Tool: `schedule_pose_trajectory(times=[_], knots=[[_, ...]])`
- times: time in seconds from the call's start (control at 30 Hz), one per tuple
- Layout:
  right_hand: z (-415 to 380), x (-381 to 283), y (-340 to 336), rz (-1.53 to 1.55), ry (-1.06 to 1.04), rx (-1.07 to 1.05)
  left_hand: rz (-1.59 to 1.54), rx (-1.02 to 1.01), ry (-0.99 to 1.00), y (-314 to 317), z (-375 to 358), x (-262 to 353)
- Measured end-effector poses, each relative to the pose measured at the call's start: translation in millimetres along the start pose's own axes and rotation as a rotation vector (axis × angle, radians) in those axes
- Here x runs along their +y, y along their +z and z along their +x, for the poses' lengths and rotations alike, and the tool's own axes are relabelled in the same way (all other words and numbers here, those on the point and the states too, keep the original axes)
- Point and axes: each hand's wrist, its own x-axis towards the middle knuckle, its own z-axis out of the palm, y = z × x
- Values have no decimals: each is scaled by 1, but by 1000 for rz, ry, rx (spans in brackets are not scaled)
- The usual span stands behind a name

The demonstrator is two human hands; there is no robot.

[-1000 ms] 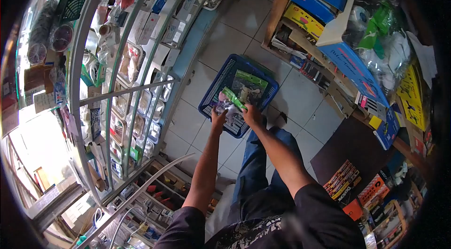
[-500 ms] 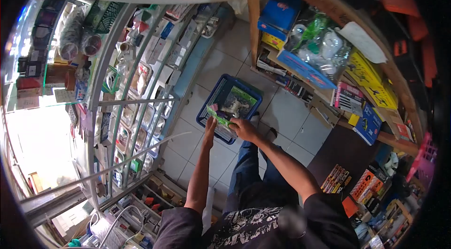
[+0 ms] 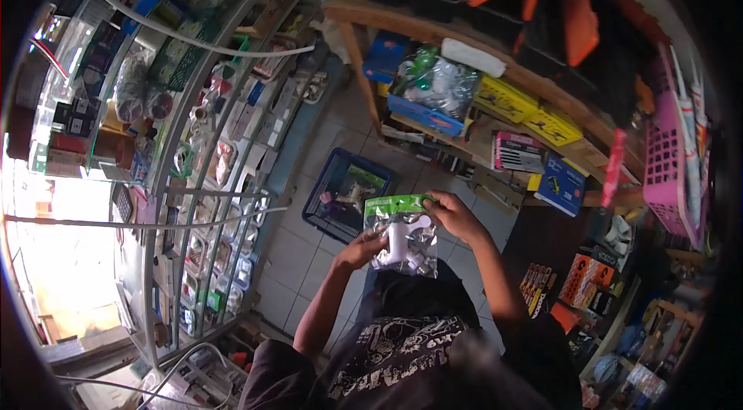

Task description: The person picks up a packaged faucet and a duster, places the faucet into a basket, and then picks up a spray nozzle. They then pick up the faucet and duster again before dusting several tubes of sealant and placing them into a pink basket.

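Note:
A clear plastic packet with a green printed header (image 3: 396, 238) is held up in front of my body, its top edge away from me. Inside it are white pieces, one of them a smooth rounded tube. My right hand (image 3: 458, 218) pinches the upper right corner of the header. At the lower left side, my left hand (image 3: 359, 251) grips the packet with the thumb over its front. Beyond the packet, a blue plastic basket (image 3: 309, 214) stands on the tiled floor, holding a purple item, another green-topped packet and whitish pieces.
Metal-framed shelves (image 3: 203, 128) full of small goods line the left side. A wooden shelf on the right carries a blue box of plastic-wrapped items (image 3: 427, 117), yellow boxes (image 3: 507, 100) and a blue carton (image 3: 561, 184). A pink basket (image 3: 667, 151) hangs at far right.
Both hands have lifted the packet from over the basket toward my body, its front now facing up at me. The view has shifted, showing more of the upper right shelf.

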Motion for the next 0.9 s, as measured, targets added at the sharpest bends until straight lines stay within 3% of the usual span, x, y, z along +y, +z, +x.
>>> schedule_pose_trajectory(times=[0.07,0.17,0.2,0.33,0.37,0.43,0.63,0.67,0.7,0.77,0.83,0.9], knots=[[-34,-24,-2,82,45,185,-54,19,-50,22,11,-10],[-75,-36,-3,233,26,264,-173,-21,-90,40,22,-24],[-86,-25,-7,31,4,312,-242,-48,-122,47,29,-25],[-129,-12,-1,56,-161,391,-230,-273,-159,101,31,1],[-137,-8,-6,-126,-149,476,-215,-298,-162,104,34,0],[-151,-4,-10,-109,-160,535,-280,-327,-245,111,36,-3],[-169,2,-50,-164,-217,519,-369,-514,-179,134,37,-10],[-173,-10,-64,-261,-243,643,-241,-451,-29,125,43,-21],[-183,-51,-69,-120,-205,709,-116,-387,122,122,49,-25],[-189,-87,-101,86,-319,828,980,-239,421,145,33,1],[-187,-128,-117,208,-453,885,-387,-254,-1,131,48,-9],[-175,-154,-135,285,-492,847,-403,-314,1,149,37,10]])
